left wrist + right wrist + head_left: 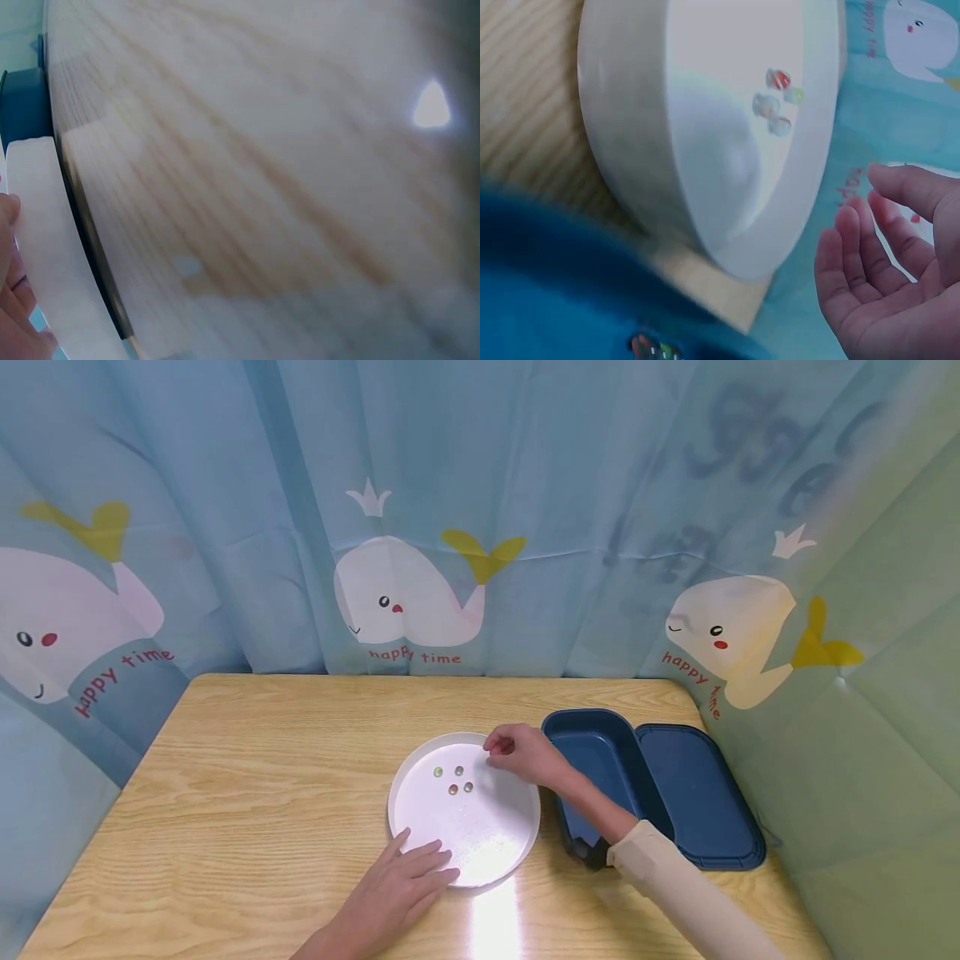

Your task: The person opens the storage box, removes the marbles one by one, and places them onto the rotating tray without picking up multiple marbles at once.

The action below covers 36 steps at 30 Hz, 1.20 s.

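Note:
Several small glass marbles (pixel 453 789) lie close together on a round white tray (pixel 420 837), left of its middle. My left hand (pixel 401 893) rests at the tray's near left rim, fingers spread over the edge. In the left wrist view, its fingers (pixel 13 285) show beside the white tray wall. My right hand (pixel 527 754) hovers over the tray's far right rim with fingers loosely bent. The right wrist view shows the thumb and index fingertips (pixel 874 172) close together, with no object visible between them.
Right of the tray stands a dark blue rectangular box (pixel 592 752), partly covered by the right forearm. A few marbles (pixel 654 346) sit in it in the right wrist view. Its flat blue lid (pixel 697 793) lies further right. Whale-printed curtains (pixel 420 460) enclose the wooden table (pixel 285 777).

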### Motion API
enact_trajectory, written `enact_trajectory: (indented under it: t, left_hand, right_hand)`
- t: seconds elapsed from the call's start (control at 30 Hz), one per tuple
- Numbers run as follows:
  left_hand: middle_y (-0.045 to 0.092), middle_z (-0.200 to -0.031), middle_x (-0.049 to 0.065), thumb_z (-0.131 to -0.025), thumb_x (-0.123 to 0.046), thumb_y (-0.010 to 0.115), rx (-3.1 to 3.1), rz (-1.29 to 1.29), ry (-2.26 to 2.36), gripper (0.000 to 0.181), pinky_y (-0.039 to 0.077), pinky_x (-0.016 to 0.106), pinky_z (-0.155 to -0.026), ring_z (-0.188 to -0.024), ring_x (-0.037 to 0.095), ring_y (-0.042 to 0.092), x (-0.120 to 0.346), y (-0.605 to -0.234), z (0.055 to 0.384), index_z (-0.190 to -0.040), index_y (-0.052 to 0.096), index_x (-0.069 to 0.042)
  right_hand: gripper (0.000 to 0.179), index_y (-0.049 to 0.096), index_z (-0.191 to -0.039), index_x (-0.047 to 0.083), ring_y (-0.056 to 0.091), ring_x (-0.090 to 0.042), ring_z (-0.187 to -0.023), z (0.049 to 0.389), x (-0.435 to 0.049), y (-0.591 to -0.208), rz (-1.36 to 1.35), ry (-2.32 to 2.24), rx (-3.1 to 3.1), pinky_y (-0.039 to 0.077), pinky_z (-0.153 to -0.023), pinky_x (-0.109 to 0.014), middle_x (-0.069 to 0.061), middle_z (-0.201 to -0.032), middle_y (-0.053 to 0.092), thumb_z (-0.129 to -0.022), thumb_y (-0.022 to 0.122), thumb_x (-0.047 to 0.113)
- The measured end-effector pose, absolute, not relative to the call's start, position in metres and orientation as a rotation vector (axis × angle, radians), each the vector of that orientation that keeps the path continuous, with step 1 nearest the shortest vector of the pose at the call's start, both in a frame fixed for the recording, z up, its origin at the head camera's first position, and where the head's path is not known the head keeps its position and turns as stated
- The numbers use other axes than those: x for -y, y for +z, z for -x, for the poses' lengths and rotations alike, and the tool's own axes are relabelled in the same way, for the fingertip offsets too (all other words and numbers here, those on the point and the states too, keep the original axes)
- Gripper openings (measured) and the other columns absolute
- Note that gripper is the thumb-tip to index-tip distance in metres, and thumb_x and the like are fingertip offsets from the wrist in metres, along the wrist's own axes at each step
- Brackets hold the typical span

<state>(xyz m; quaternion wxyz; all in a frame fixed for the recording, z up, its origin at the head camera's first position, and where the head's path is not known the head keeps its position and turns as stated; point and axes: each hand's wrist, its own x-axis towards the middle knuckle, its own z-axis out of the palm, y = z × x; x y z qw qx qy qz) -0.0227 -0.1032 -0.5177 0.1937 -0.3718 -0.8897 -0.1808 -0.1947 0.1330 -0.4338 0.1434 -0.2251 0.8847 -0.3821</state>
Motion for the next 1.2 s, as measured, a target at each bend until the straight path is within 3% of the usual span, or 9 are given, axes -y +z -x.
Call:
enact_trajectory:
  t: [0.33, 1.2]
  left_hand:
    - [0.069, -0.122, 0.000, -0.096, -0.025, 0.059, 2.492, 1.041, -0.524, 0.022, 0.033, 0.053, -0.106, -0.119, 0.019, 0.062, 0.103, -0.517, 0.022, -0.113, 0.074, -0.022]
    - [0.069, -0.122, -0.001, -0.094, -0.022, 0.064, 2.496, 1.038, -0.535, 0.022, 0.033, 0.053, -0.107, -0.119, 0.018, 0.061, 0.103, -0.515, 0.022, -0.112, 0.074, -0.021]
  right_hand:
    - [0.015, 0.071, -0.102, 0.000, 0.062, -0.017, -0.082, 0.198, -0.163, -0.424, 0.551, -1.148, -2.592, 0.055, -0.069, -0.030, 0.000, -0.087, 0.066, -0.089, 0.072, 0.009]
    - [0.016, 0.070, -0.107, 0.002, 0.066, -0.024, -0.094, 0.199, -0.228, -0.424, 0.420, -1.226, -2.612, 0.055, -0.082, -0.039, -0.006, -0.097, 0.069, -0.094, 0.069, 0.013]
